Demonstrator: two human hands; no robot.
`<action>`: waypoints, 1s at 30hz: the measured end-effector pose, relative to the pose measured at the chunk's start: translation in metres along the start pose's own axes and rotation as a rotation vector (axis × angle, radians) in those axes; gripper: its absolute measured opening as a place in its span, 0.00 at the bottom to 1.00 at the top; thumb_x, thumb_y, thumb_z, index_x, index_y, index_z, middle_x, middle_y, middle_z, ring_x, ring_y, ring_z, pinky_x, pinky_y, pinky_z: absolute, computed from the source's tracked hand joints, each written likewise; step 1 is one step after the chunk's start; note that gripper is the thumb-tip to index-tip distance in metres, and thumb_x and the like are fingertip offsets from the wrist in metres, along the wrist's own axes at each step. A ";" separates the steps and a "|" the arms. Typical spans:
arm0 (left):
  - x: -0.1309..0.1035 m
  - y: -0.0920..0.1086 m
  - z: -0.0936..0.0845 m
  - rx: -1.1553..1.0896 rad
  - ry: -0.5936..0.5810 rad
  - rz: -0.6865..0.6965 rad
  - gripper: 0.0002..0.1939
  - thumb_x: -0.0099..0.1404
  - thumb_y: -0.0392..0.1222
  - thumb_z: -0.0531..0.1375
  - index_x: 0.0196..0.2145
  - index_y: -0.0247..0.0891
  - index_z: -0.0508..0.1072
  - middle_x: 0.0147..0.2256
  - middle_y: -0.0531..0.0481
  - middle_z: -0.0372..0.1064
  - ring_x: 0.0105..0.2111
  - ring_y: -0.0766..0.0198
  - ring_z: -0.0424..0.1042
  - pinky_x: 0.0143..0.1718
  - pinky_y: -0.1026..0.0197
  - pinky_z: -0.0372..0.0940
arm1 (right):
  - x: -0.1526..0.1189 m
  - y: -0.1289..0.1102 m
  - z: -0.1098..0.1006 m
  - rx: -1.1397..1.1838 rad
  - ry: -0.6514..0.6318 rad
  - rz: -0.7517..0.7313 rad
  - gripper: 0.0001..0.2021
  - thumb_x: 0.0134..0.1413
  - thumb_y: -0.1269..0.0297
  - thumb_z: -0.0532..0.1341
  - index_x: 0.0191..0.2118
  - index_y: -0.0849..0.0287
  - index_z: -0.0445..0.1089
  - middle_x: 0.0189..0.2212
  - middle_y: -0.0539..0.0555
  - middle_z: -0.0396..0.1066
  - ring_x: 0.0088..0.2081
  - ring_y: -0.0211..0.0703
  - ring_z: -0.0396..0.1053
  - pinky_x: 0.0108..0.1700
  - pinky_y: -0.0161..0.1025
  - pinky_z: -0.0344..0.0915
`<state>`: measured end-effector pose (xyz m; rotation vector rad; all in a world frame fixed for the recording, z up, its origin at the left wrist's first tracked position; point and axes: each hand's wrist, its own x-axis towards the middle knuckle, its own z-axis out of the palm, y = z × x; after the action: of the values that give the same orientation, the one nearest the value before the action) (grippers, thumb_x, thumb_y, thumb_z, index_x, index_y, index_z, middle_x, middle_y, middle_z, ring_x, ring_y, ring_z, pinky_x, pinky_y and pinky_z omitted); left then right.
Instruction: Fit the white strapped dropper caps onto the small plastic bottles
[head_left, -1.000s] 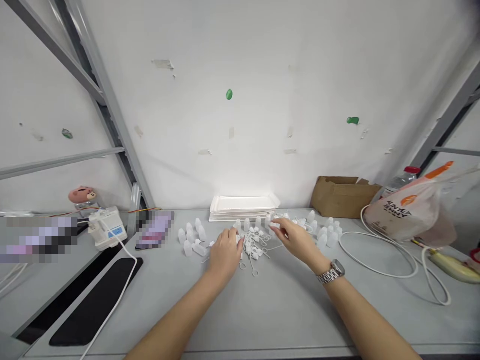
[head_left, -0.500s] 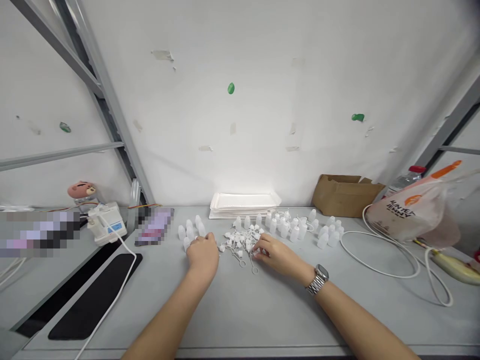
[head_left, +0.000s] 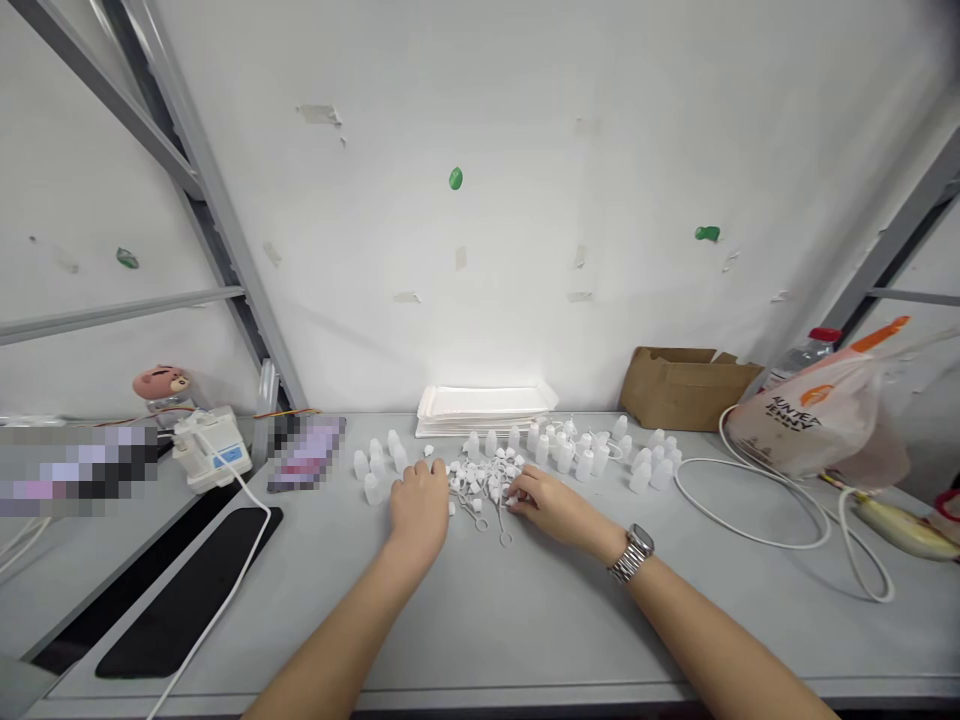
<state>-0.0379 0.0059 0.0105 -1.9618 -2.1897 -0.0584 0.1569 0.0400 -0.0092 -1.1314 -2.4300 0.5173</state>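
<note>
Plain white wall (head_left: 517, 200), scuffed w/ old tape bits, backs a smooth matte-grey worktop (head_left: 525, 620). Pile of white caps (head_left: 480, 482) lies approx. ctr, nearer the worktop's far edge than its near one: small, hard-looking plastic, some w/ thin straps ending in rings.

Step in hand, prob.: picking thru that pile w/ both hands. R hand (head_left: 553, 507) is at the pile's RH side, thumb & index drawn close, tips at the caps; can't tell if one's pinched. L hand (head_left: 420, 508) is at the LH side, palm down, fingers bent; tips hidden, so can't tell if it grips anything. Next move prob. calls for a light fingertip pinch & some untangling, as the straps overlap.

Bottles are frosted, semi-clear plastic, round-shouldered: LH group (head_left: 377, 458) beyond L hand, mid group (head_left: 564, 458) behind R hand, RH group (head_left: 660, 462) further toward the worktop's R edge. Stack of thin white trays (head_left: 486, 402), shallow & rectangular, sits by the far edge; brown cardboard box (head_left: 686, 390) to its R.
</note>
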 end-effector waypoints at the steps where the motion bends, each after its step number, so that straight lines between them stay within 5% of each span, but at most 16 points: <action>1: 0.002 -0.001 0.000 -0.010 -0.005 -0.012 0.19 0.56 0.21 0.46 0.41 0.31 0.67 0.36 0.38 0.68 0.39 0.53 0.68 0.36 0.57 0.61 | 0.000 0.000 0.000 0.006 0.000 0.000 0.06 0.55 0.68 0.55 0.36 0.57 0.68 0.36 0.54 0.65 0.33 0.39 0.66 0.36 0.36 0.62; 12: 0.008 -0.008 0.001 -0.052 -0.047 0.006 0.18 0.56 0.21 0.45 0.39 0.28 0.69 0.39 0.34 0.66 0.42 0.49 0.67 0.37 0.55 0.59 | 0.002 0.011 -0.023 -0.098 0.232 0.178 0.08 0.55 0.70 0.51 0.34 0.59 0.68 0.34 0.56 0.65 0.30 0.40 0.65 0.33 0.37 0.60; 27: 0.022 -0.019 0.001 -0.261 -0.002 -0.005 0.13 0.62 0.36 0.49 0.43 0.34 0.67 0.40 0.41 0.69 0.42 0.53 0.67 0.37 0.58 0.59 | 0.003 0.019 -0.009 0.063 0.025 0.210 0.02 0.48 0.70 0.58 0.28 0.59 0.68 0.33 0.53 0.63 0.31 0.39 0.63 0.35 0.37 0.59; 30: 0.025 -0.017 -0.002 -0.522 0.075 -0.051 0.15 0.61 0.40 0.51 0.45 0.36 0.66 0.40 0.42 0.70 0.43 0.53 0.67 0.39 0.57 0.59 | 0.004 0.021 -0.002 0.120 0.039 0.209 0.03 0.48 0.71 0.57 0.26 0.60 0.66 0.32 0.53 0.62 0.29 0.37 0.62 0.34 0.36 0.59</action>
<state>-0.0569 0.0284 0.0181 -2.0970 -2.3418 -0.7691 0.1687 0.0562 -0.0170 -1.3377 -2.2273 0.6892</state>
